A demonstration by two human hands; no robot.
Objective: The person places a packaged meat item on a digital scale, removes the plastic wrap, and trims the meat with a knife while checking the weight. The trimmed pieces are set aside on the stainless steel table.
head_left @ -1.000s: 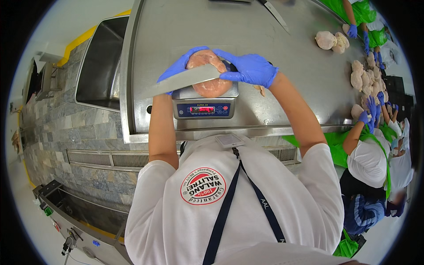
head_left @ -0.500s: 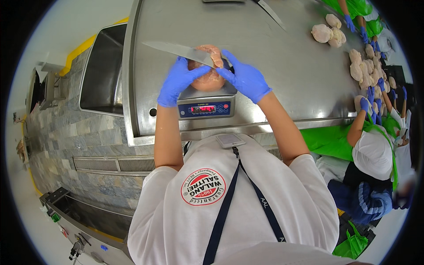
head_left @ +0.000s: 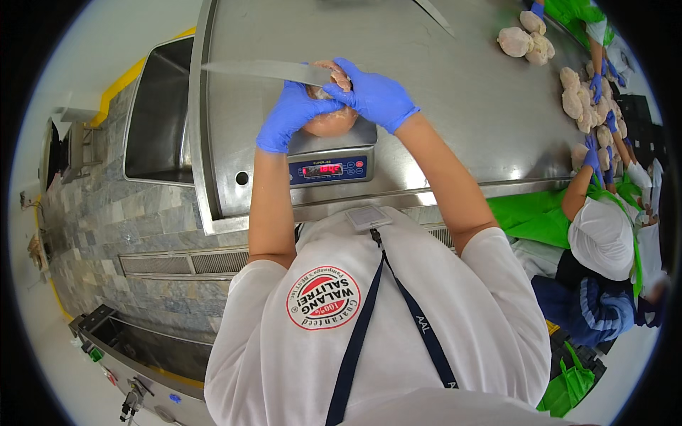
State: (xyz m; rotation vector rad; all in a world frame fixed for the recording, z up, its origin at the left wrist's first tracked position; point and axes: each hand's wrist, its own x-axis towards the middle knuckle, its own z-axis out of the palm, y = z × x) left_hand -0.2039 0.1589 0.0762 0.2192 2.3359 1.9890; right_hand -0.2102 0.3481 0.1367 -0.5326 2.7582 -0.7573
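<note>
A raw piece of chicken (head_left: 332, 126), pale pink, is held over the steel plate of a digital scale (head_left: 334, 153) with a lit red display. My left hand (head_left: 293, 117), in a blue glove, grips its left side with the thumb across the front. From the far right, my blue-gloved right hand (head_left: 378, 97) closes round a knife (head_left: 266, 69); its handle is hidden in the palm. The blade points left, crossing the meat near its far end, where a flap of flesh shows beside my right fingers.
Whole pale chickens (head_left: 584, 106) lie heaped at the right of the steel table (head_left: 426, 142), with a few more (head_left: 526, 42) farther back. Another knife (head_left: 435, 17) lies at the far edge. Co-workers in green aprons stand at right. A steel sink (head_left: 160, 113) is at left.
Both hands have shifted slightly farther away with the chicken. The knife blade has swung to lie more level, and my right hand has turned more over the meat.
</note>
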